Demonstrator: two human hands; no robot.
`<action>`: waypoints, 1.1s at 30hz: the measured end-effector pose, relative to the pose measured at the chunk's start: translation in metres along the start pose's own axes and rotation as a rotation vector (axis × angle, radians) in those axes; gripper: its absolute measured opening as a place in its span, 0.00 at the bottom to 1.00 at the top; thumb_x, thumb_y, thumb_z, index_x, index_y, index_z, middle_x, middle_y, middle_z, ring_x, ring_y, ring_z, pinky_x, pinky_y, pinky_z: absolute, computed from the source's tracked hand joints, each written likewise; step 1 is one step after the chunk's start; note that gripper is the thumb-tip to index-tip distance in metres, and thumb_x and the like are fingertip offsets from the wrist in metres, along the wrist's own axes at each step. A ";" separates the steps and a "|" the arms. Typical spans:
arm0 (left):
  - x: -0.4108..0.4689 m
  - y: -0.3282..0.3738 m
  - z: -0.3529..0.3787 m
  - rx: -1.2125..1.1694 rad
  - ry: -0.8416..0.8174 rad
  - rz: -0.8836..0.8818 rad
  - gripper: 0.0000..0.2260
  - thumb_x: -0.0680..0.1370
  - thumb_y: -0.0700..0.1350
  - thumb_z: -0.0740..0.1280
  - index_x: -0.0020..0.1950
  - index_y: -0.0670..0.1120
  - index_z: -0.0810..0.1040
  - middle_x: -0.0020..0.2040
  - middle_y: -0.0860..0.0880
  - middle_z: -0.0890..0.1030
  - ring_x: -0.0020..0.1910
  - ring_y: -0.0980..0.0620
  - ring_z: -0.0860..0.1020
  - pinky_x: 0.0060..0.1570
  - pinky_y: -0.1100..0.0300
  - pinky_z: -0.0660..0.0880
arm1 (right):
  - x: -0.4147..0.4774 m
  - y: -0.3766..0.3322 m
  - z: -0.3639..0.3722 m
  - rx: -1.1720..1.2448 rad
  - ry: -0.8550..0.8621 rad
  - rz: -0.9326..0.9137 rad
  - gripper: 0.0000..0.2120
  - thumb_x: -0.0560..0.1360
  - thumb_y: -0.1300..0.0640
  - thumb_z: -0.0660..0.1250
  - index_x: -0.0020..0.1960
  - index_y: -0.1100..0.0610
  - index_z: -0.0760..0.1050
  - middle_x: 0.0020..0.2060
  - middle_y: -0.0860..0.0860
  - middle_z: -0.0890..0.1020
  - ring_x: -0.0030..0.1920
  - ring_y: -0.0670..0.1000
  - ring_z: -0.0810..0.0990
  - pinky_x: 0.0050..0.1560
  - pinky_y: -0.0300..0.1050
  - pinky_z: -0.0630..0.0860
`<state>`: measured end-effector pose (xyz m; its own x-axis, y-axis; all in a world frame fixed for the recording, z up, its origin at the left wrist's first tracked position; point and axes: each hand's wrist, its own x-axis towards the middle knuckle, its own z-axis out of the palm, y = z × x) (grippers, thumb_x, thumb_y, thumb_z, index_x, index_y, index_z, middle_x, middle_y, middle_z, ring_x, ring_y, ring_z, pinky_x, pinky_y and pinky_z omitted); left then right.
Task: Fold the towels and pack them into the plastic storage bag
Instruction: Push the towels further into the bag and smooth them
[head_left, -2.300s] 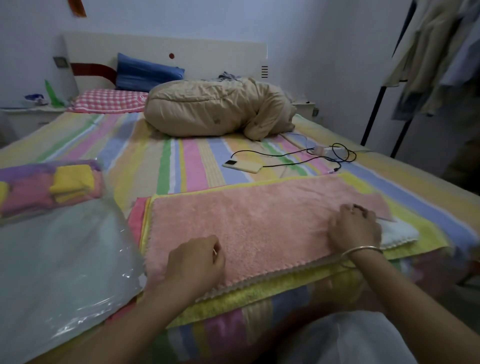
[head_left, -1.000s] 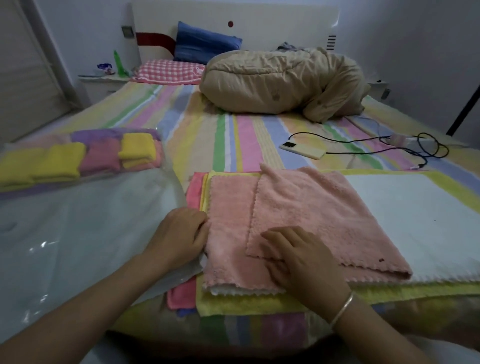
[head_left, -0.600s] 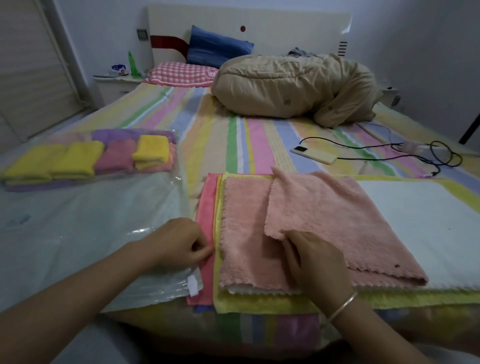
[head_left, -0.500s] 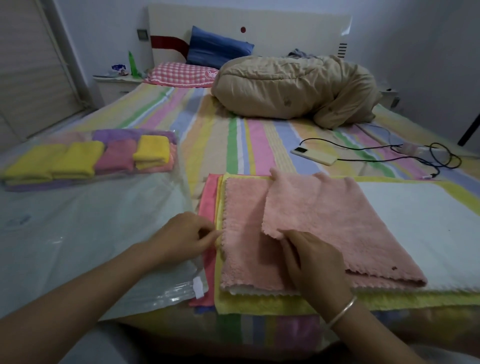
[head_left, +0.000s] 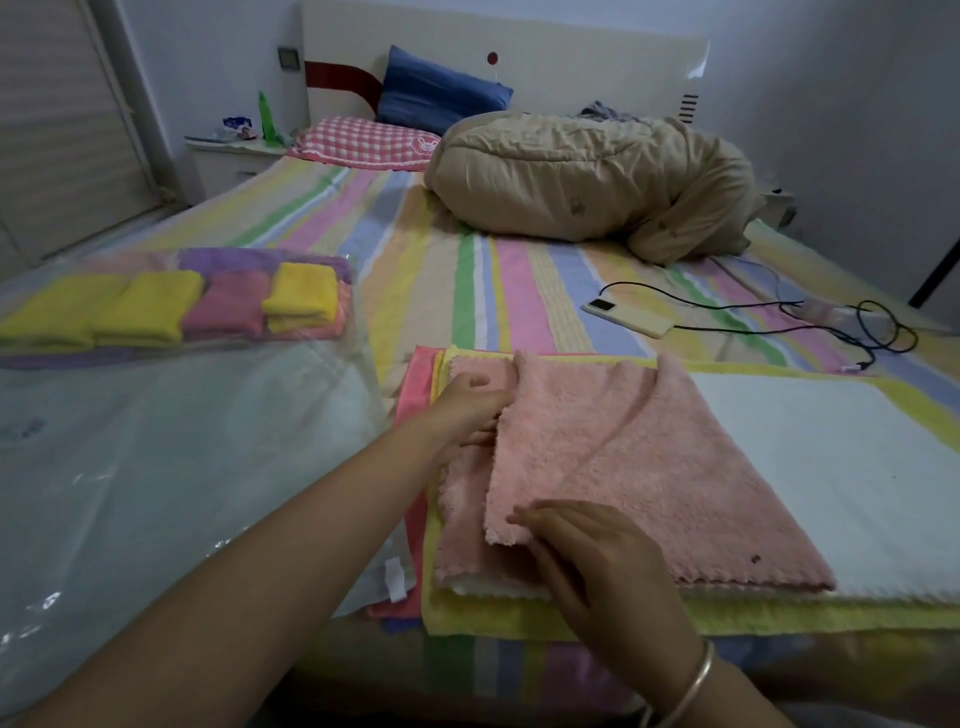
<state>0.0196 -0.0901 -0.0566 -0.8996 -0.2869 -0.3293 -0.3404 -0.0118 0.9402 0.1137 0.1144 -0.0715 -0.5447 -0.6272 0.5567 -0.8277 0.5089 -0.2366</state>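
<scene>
- A fluffy pink towel (head_left: 649, 467) with a scalloped hem lay at lower centre of the frame. Its right part was doubled over as a soft, slanted flap.
- It topped a flat stack: a smooth white towel (head_left: 831, 467) spread to the right, a nubby yellow towel (head_left: 493, 618) showed along the near edge, and a deeper pink towel (head_left: 413, 384) peeked out at the left.
- The left hand (head_left: 467, 410) sat at the flap's left edge, fingers curled, their tips tucked under the pile and gripping the flap.
- The right hand (head_left: 597, 551), with a thin metal bangle (head_left: 696, 680) on its wrist, pinched the flap's near left corner, fingers on top.
- A glossy, crinkled clear plastic storage bag (head_left: 156, 467) covered the left of the frame, just beside the stack.
- Inside its far end sat folded towels (head_left: 156, 312), plump yellow, pink and purple blocks in a row.
- Everything rested on a pastel striped bedsheet (head_left: 467, 270).
- At upper centre bulged a puffy beige quilt (head_left: 571, 176); right of centre lay a slim pale phone (head_left: 626, 317) plugged into a looping black cable (head_left: 753, 312).
- Half a second earlier the left hand had been at the stack's left margin, beside the bag; it had since moved right onto the flap.
- The right hand had kept its corner hold.
</scene>
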 end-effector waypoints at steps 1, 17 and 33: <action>0.005 0.002 0.005 0.010 0.007 0.019 0.21 0.76 0.45 0.69 0.66 0.51 0.69 0.58 0.46 0.78 0.52 0.48 0.80 0.45 0.57 0.78 | 0.000 0.000 -0.001 0.010 -0.001 0.003 0.11 0.77 0.53 0.61 0.54 0.47 0.80 0.50 0.40 0.82 0.55 0.42 0.79 0.53 0.39 0.73; 0.025 -0.006 -0.029 0.217 0.010 0.189 0.26 0.76 0.30 0.57 0.74 0.43 0.68 0.78 0.54 0.57 0.76 0.51 0.59 0.64 0.61 0.66 | 0.005 -0.003 0.014 0.100 -0.034 -0.021 0.10 0.78 0.52 0.62 0.56 0.48 0.80 0.53 0.40 0.82 0.57 0.42 0.78 0.53 0.43 0.76; 0.024 -0.015 -0.049 0.773 0.200 0.366 0.25 0.76 0.43 0.63 0.74 0.50 0.67 0.75 0.48 0.65 0.70 0.49 0.68 0.63 0.59 0.67 | 0.023 0.006 -0.001 0.237 -0.090 0.154 0.17 0.78 0.45 0.56 0.62 0.46 0.76 0.60 0.41 0.78 0.60 0.43 0.76 0.58 0.45 0.76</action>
<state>0.0161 -0.1437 -0.0743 -0.9484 -0.3090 0.0712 -0.1950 0.7454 0.6374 0.0961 0.1040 -0.0597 -0.6675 -0.6082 0.4295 -0.7368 0.4567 -0.4985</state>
